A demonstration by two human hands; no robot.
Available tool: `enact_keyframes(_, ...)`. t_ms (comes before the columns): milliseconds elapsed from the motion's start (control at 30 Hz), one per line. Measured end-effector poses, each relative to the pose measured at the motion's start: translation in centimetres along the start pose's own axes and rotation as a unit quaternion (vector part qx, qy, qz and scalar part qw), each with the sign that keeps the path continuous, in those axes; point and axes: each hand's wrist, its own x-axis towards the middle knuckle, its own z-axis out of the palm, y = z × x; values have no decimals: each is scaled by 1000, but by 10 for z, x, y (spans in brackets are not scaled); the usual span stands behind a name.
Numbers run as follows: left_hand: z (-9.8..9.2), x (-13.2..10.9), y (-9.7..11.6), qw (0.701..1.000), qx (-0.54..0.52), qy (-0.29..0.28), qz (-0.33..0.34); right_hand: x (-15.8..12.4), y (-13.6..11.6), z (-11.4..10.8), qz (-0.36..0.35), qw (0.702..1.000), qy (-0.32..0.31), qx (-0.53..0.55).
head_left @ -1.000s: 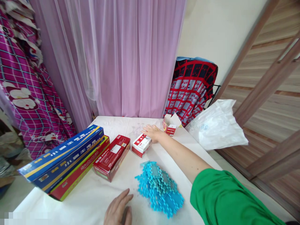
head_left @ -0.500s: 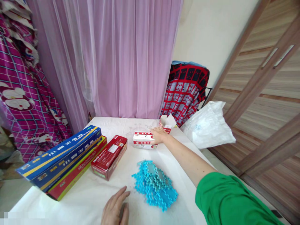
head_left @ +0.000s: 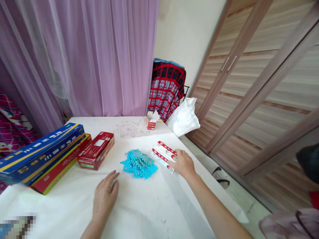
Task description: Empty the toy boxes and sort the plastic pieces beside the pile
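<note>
The white-and-red box [head_left: 159, 152] by my right hand [head_left: 183, 162] is a slim oblong of printed card with crisp edges, red bands along its long faces and black pen marks on the white. It lies on the right side of the table, slanting from far left to near right, on a smooth white cover [head_left: 139, 212] with soft creases. Just left of it is a heap of bright blue plastic pieces [head_left: 140, 166], flat and tooth-edged, piled up in the middle and ragged around the rim. Farther left lies a dark red box [head_left: 96, 149], glossy card with a white label on top; beyond it, along the left side, are a long red-and-green box [head_left: 62, 166] and a long blue box [head_left: 42, 147] with yellow stripes, side by side. At the far right edge a small carton [head_left: 151, 123] stands with its pale card flaps raised, near a crinkled white bag [head_left: 183, 118].

My right hand is closed over the near right end of the white-and-red box, thumb on the near face, fingers across the top. My left hand [head_left: 106, 191] holds nothing; its fingers are loosely extended, the thumb apart, near the dark red box and the blue heap, touching neither.
</note>
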Motion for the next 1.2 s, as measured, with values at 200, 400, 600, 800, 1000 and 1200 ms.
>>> enact_keyframes(200, -4, -1, 7, 1000, -6, 16, 26, -74, 8, -7, 22, 992, -53, 114)
enact_keyframes(400, -4, -8, 29, 992, 20, 41, 118, -79, 26, -7, -38, 972, -47, 228)
enact_keyframes(600, 2, -15, 86, 976, 7, -30, 217, -67, 14, -2, -118, 945, -85, 292)
enact_keyframes(800, 9, -9, 121, 980, -19, -58, 190, -32, 1, -23, -213, 959, -93, 165)
enact_keyframes(1000, 35, -13, 127, 991, -26, -66, 115, 13, -8, -41, -376, 917, -133, 7)
enact_keyframes(1200, 52, -10, 136, 994, -31, -86, 63, 37, -34, -53, -441, 863, -221, -112)
